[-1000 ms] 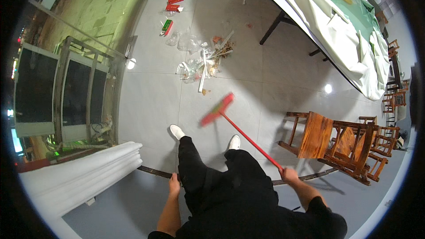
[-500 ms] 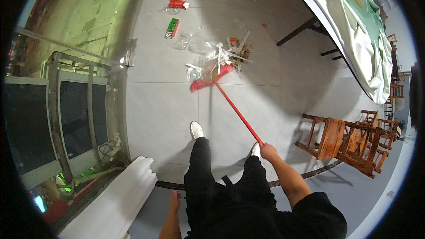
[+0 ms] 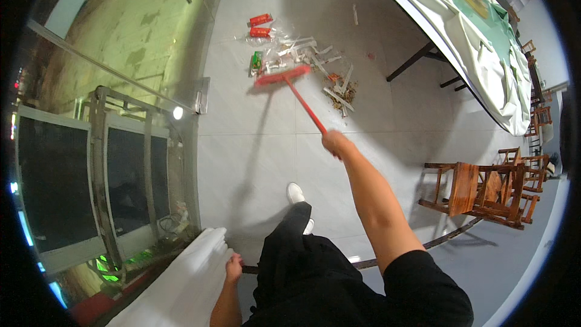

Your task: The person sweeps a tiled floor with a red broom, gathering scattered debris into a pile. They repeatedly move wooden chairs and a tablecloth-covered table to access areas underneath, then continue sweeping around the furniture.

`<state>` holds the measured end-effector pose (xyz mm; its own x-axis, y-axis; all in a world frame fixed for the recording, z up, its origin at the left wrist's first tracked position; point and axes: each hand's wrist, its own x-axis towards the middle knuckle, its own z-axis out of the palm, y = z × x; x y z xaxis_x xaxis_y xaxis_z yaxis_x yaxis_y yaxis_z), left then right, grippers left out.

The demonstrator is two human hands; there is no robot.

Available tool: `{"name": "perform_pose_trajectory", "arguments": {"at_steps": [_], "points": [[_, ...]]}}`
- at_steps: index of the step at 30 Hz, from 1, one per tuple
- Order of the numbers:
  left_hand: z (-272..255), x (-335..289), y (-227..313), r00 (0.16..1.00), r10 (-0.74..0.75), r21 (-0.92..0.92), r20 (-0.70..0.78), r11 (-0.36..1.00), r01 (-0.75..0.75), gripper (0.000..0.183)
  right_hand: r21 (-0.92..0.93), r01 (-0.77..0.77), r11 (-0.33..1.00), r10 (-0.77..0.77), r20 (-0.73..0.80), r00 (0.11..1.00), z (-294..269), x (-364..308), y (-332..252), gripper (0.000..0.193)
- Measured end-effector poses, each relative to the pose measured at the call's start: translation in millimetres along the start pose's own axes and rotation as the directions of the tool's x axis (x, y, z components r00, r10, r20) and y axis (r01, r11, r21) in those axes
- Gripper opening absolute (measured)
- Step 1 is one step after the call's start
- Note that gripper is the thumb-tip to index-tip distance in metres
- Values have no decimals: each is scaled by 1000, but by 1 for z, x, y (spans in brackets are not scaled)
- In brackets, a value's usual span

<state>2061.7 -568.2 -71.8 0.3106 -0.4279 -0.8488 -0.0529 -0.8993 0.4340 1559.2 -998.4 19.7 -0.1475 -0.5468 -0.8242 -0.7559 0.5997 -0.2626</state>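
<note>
My right hand is closed round the handle of a red broom, my arm stretched forward. The broom's head lies on the pale tiled floor, against a heap of clear plastic and white paper scraps. A green box lies at the left end of the head. Beyond it are two red packets. To the right of the head sits a small pile of brown crumbs and white strips. Low beside my leg, my left hand is by a white folded sheet; its fingers are too unclear to read.
At the right stands a table with a white and green cloth, its dark legs on the floor. Wooden chairs stand below it. A glass panel and metal frame run along the left. One white strip lies farther off.
The broom head has moved forward, carrying the plastic and paper up to the green box and red packets. My right arm has stretched forward; the crumb pile now sits to the right, behind the head.
</note>
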Motion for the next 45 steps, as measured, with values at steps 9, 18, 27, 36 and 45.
{"name": "perform_pose_trajectory", "arguments": {"at_steps": [9, 18, 27, 36, 45], "points": [[-2, 34, 99, 964, 190, 51, 186, 978, -203, 52, -3, -115, 993, 112, -195, 974, 279, -197, 254, 56], [-71, 105, 118, 983, 135, 484, 125, 857, -179, 52, -2, -285, 959, 285, 4, 959, 328, -161, 149, 47], [-225, 172, 169, 999, 38, 36, 0, 999, -38, 34, -118, 47, 992, -68, -175, 982, 120, 136, -185, 32], [-181, 206, 223, 987, -47, -210, 154, 974, 79, 27, 126, -93, 988, 102, -68, 992, 225, -23, -199, 50], [-194, 181, 189, 978, -194, 188, 71, 966, 178, 50, 393, -181, 902, 169, 67, 983, 317, 20, -246, 51]]}}
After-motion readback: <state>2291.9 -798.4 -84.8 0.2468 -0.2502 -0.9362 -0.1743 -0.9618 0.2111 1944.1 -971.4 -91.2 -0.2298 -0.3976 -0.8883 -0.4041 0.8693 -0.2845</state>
